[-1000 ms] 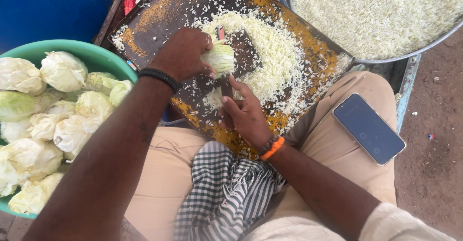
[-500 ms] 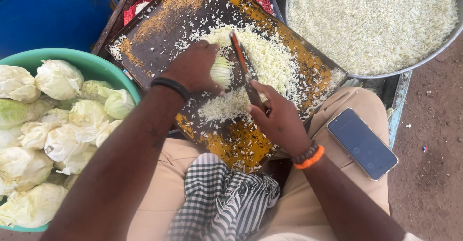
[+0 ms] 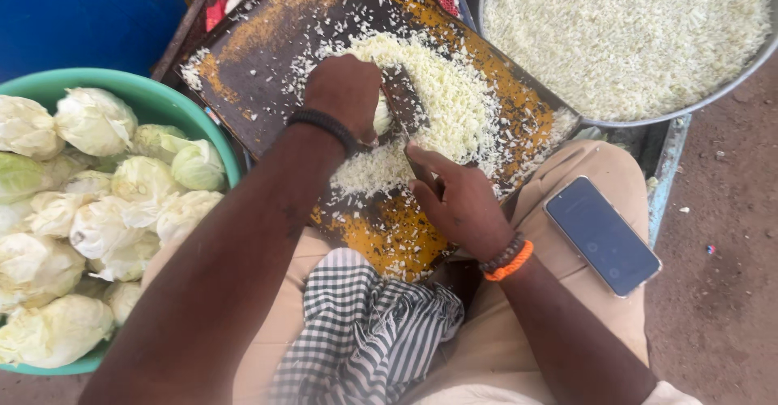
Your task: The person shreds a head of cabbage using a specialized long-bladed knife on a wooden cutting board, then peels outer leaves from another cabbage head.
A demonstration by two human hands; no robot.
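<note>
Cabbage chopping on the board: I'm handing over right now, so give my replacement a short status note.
Left hand presses a cabbage piece onto the chopping board.
Right hand has its grip on a knife, blade at the piece.
Done: shredded cabbage is heaped on the board; the metal basin is full of shreds.
Left: the green tub holds many uncut cabbage chunks.
A phone rests on the right thigh.

Your left hand [image 3: 347, 95] is pressing a cabbage piece [image 3: 382, 117] onto the chopping board [image 3: 243, 73]; your right hand [image 3: 459, 200], nearer you, is gripping the knife [image 3: 403, 105].
</note>
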